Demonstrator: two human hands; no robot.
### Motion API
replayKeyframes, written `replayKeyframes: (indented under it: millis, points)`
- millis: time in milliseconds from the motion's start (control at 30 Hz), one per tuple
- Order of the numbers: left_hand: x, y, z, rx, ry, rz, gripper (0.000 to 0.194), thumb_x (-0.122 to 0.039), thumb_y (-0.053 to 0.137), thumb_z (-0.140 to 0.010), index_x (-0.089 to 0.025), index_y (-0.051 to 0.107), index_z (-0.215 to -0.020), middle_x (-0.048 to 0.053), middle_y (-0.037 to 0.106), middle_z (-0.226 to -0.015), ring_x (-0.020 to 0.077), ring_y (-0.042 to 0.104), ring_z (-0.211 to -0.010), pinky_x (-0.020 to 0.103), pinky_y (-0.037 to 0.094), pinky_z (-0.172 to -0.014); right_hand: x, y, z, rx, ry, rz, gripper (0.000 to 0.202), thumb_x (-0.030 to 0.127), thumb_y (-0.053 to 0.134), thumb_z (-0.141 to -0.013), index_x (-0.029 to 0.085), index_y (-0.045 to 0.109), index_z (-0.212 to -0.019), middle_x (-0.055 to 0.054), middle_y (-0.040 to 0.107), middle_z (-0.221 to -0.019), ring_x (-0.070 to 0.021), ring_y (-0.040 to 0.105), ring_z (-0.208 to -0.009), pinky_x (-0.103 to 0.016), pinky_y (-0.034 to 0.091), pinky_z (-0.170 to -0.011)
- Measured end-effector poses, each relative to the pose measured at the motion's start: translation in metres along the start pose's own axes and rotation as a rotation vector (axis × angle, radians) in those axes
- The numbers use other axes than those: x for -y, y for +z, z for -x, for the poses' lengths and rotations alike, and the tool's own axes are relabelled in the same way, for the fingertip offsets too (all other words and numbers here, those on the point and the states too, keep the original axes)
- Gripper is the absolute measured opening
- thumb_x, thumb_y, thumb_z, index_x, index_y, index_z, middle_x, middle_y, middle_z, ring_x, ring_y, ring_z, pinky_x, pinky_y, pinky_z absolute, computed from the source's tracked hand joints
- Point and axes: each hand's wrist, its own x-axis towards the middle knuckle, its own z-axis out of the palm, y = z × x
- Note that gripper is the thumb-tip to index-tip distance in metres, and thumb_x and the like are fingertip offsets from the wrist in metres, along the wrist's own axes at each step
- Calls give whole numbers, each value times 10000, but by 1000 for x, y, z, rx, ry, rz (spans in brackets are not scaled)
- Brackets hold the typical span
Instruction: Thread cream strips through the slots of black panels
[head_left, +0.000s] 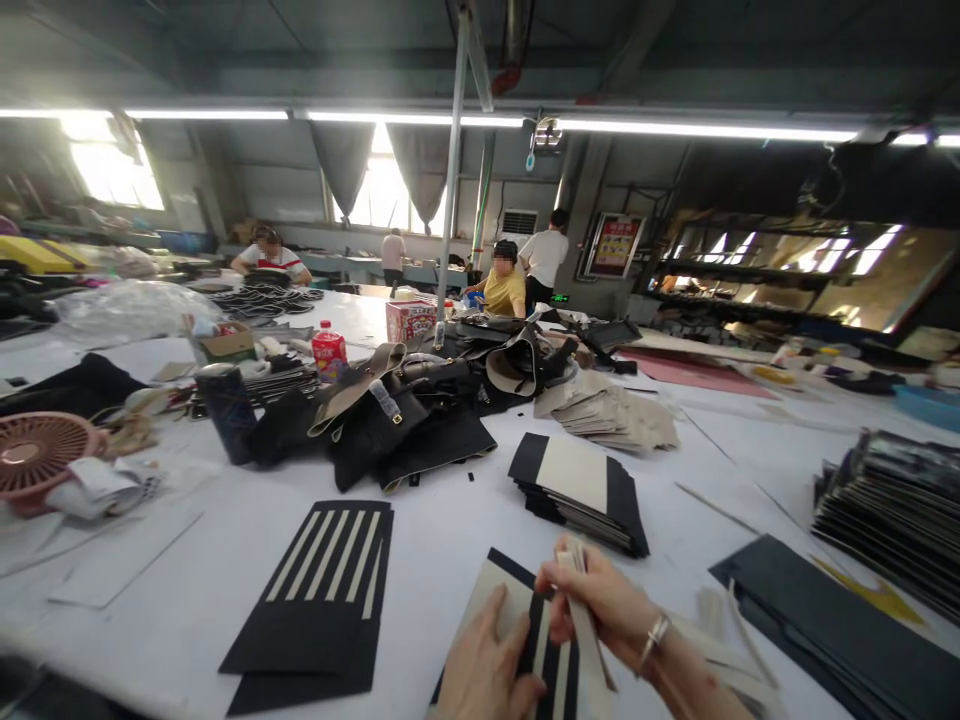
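Observation:
My left hand lies with its fingers stretched out on a black panel that carries a wide pale piece and narrow pale stripes. Just right of it, my right hand is closed round a small bundle of pale strips, held over the same panel. A bracelet circles the right wrist. To the left rest black panels with pale stripes, overlapping each other. Beyond my hands is a stack of black panels with a wide pale band. More loose pale strips lie beside my right forearm.
Black bags and leather pieces are heaped mid-table, beside fanned pale sheets. Dark panels and a tall dark stack occupy the right. A pink fan and dark cylinder stand left. Several people work farther back.

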Motion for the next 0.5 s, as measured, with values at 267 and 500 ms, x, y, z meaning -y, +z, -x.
replayKeyframes:
  millis: [267,500]
  points:
    - [-9,-8,-26,58,1,-28,710,-458,594,-707,-319,330,-1352,91,187,-1485,353,548,-1027,496,461,-843,-49,-11,-56,-277,-87,789,101,161,476,-656,185,572,-676,11,589,-604,-130,533,-620,-230,373,-581]
    - [-23,-18,-21,54,-81,-1,684,-389,593,-689,-338,363,-1332,35,216,-1481,340,570,-963,498,472,-827,-55,1,-90,-174,45,841,35,168,560,-512,181,539,-536,2,567,-537,-139,527,-555,-227,318,-477]
